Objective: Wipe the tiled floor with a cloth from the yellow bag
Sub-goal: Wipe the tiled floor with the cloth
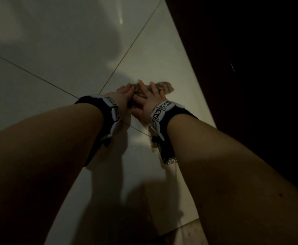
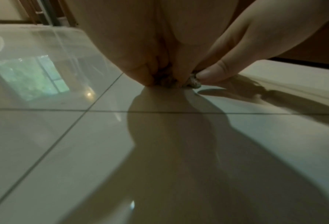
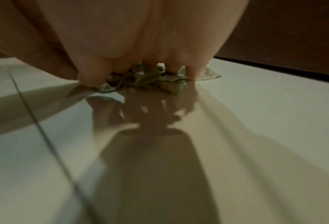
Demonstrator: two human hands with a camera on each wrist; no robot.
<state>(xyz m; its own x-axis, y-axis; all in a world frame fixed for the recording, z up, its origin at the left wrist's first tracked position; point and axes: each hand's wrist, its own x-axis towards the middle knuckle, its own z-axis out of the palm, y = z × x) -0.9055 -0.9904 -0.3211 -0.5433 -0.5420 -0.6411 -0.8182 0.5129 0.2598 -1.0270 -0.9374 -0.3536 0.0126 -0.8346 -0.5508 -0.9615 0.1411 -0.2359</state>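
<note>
Head view: both hands press a crumpled patterned cloth [image 1: 159, 86] flat against the glossy tiled floor [image 1: 59, 55], just beside the dark wooden panel [image 1: 242, 50]. The left hand [image 1: 122, 96] lies with straight fingers on the cloth's side farther from the panel. The right hand [image 1: 149, 99] spreads over it, fingers splayed and pushing down, nearer the panel.

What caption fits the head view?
Both hands, left hand and right hand, press a crumpled cloth onto the glossy tiled floor.
</note>
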